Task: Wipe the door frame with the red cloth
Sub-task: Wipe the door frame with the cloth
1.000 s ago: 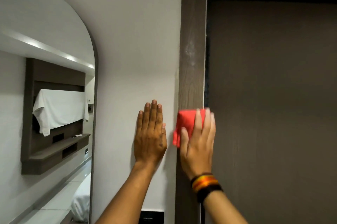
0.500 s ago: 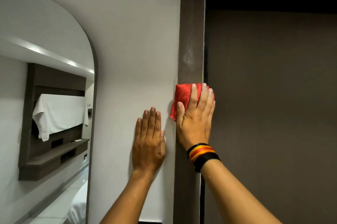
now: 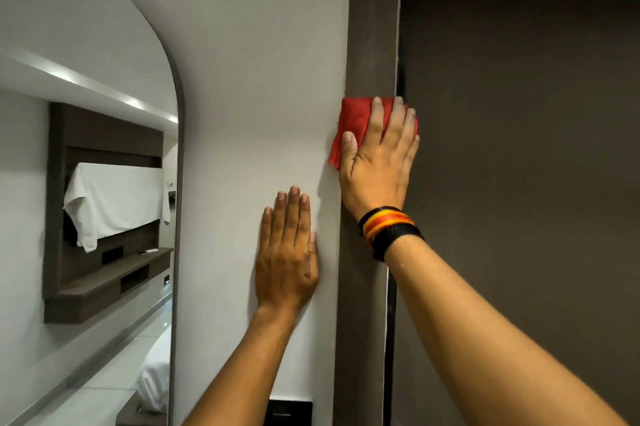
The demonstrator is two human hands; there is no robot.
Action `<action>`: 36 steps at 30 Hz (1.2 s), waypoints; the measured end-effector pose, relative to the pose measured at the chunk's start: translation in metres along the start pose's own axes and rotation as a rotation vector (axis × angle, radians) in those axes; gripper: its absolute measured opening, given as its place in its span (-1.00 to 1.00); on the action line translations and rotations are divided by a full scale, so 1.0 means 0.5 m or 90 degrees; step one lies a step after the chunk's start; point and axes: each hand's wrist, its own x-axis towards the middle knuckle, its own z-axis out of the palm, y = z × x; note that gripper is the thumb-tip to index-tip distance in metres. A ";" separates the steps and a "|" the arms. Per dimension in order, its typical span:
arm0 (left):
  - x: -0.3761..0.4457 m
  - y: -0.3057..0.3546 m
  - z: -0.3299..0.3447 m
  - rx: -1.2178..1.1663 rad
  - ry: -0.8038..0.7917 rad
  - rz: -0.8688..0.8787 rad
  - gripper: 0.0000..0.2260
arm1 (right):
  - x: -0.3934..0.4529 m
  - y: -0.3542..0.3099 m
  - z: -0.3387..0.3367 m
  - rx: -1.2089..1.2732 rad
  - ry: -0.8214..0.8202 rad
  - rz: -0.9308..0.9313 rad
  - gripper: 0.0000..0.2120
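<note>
The right hand [image 3: 375,165] lies flat on the red cloth [image 3: 353,127], pressing it against the dark brown door frame [image 3: 372,27]. Its fingers [image 3: 377,120] are stretched out and slightly spread over the cloth, pointing up, with the thumb lying along the cloth's left part. The cloth is folded into a rough square; it covers the width of the frame and its lower left corner hangs over onto the white wall [image 3: 259,61]. A wristband [image 3: 389,228] of black, yellow, orange and red sits on the right wrist.

The left hand [image 3: 287,252] rests palm-flat on the wall just left of the frame, lower than the right hand, its fingers straight and pressed together, holding nothing.

Right of the frame is the dark door [image 3: 519,183]. At the far left an arched mirror [image 3: 86,183] reflects a dark wall unit with a white sheet [image 3: 114,203] draped over it. A small black fitting [image 3: 290,412], perhaps a switch plate, shows at the bottom edge of the wall.
</note>
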 end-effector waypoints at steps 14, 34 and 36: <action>-0.001 0.002 -0.004 0.013 -0.003 0.004 -0.49 | 0.217 -0.052 -0.045 0.012 -0.008 -0.029 -0.36; -0.003 0.000 -0.002 -0.006 -0.008 0.006 -0.48 | 0.160 -0.018 -0.029 0.000 -0.011 -0.061 -0.35; -0.001 0.001 -0.002 -0.004 -0.004 0.007 -0.48 | 0.057 0.011 -0.011 0.019 -0.012 -0.065 -0.36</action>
